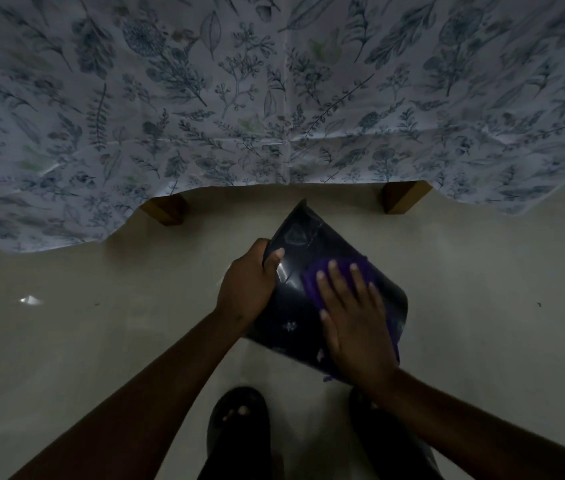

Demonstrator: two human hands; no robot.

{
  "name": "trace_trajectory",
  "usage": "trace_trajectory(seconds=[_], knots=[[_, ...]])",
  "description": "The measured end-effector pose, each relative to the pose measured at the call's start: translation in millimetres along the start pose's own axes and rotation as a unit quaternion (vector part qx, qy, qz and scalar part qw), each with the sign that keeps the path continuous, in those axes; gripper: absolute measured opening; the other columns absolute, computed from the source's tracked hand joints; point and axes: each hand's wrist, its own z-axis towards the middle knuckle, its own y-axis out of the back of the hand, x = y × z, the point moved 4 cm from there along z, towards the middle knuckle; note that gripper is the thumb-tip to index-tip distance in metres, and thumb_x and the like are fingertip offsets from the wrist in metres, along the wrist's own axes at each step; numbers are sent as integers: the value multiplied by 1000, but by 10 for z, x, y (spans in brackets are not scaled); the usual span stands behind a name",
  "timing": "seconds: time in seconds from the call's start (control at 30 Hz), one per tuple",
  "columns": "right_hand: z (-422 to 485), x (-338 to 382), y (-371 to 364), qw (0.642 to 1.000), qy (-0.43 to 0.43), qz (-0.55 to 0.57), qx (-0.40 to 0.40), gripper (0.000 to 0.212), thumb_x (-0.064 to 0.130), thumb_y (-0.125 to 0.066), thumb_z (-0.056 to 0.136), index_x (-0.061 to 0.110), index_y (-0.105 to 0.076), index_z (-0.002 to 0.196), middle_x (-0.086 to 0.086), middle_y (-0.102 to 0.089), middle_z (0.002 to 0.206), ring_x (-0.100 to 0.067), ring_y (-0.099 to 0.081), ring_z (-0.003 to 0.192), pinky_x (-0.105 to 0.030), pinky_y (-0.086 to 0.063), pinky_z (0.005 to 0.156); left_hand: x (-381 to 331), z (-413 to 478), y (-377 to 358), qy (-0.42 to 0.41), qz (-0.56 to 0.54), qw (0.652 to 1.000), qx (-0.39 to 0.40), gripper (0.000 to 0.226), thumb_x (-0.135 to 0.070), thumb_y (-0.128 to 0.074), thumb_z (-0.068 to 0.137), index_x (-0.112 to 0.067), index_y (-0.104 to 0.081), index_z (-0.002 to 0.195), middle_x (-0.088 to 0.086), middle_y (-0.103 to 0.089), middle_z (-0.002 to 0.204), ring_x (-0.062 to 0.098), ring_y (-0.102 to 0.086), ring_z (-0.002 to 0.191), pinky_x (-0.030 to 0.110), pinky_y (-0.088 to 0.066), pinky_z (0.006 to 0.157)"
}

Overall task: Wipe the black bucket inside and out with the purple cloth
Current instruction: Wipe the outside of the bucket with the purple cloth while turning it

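Gripping the tilted black bucket (303, 251) rim with our left hand (246, 282), right hand (353, 317) fingers spread flat, pressing the purple cloth (312, 282) on its outer wall, interior hidden.

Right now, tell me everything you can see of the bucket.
The bucket is black and glossy, plastic by the look, with faint pale floral marks on its wall. It is held off the floor, tipped on its side; which end is the mouth is hard to tell in the dim light. The left hand grips its far-left edge, thumb on the wall. The right hand lies flat on it, pressing the purple cloth against the outer wall. The inside is not visible.
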Motion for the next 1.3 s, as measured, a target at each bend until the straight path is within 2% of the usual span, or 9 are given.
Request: trace_trajectory(seconds=[0.13,0.3,0.47,0.57,0.77,0.9,1.03,1.2,1.3], knots=[[189,77,39,998,64,-3,9,53,39,-22,100,26,-16,151,0,-15,160,-26,-8,148,-47,-14,117,-7,-19,-11,0,-9,1000,8,32,-43,-32,101,-18,-52,101,3,-67,83,20,-66,74,40,-57,70],[534,-199,89,993,-88,72,-8,57,37,-18,98,13,-23,149,-9,-30,155,-28,-27,143,-44,-27,116,-25,9,8,4,7,1000,-3,34,-41,-33,102,-14,-52,97,2,-63,74,20,-61,68,33,-47,62],[-158,75,-64,998,51,-25,8,58,36,-28,97,23,-14,151,-2,-13,160,-31,-9,147,-49,-13,117,-7,71,-2,16,11,1000,9,35,-43,-32,101,-15,-53,101,6,-66,83,25,-63,75,39,-52,70],[218,94,27,997,72,-6,11,54,34,-25,98,23,-19,151,-2,-18,159,-29,-12,147,-47,-16,116,15,25,-8,10,-2,1000,16,35,-43,-32,101,-15,-52,100,6,-67,84,22,-64,75,40,-54,70],[745,-348,121,978,-115,173,8,48,30,-29,101,17,-33,147,-5,-38,151,-21,-37,138,-29,-24,112,8,4,12,12,0,1000,10,34,-44,-32,101,-17,-51,96,4,-65,77,20,-62,70,40,-52,67],[102,-68,-14,999,-6,26,24,56,34,-25,94,24,-22,149,0,-22,158,-26,-15,147,-45,-20,115,18,46,9,16,6,1000,18,34,-44,-33,101,-16,-53,97,4,-64,78,21,-62,71,38,-50,68],[133,138,40,997,67,36,9,51,31,-26,98,27,-22,149,2,-21,159,-26,-12,147,-44,-16,114,74,-22,18,-4,2,1000,14,34,-42,-32,102,-15,-52,95,0,-62,75,18,-61,69,34,-48,64],[938,-320,-1,969,-98,222,40,49,34,-21,99,28,-35,145,-1,-44,147,-22,-45,131,-34,-35,107,120,-103,20,-6,2,1000,1,35,-43,-32,101,-15,-52,96,2,-64,77,18,-62,69,38,-53,63],[903,-397,-36,953,-139,262,63,47,32,-23,101,29,-35,146,0,-46,146,-20,-49,127,-30,-36,102,199,-162,25,0,8,1000,-2,35,-47,-30,101,-19,-52,98,1,-66,81,20,-64,71,38,-55,65]])
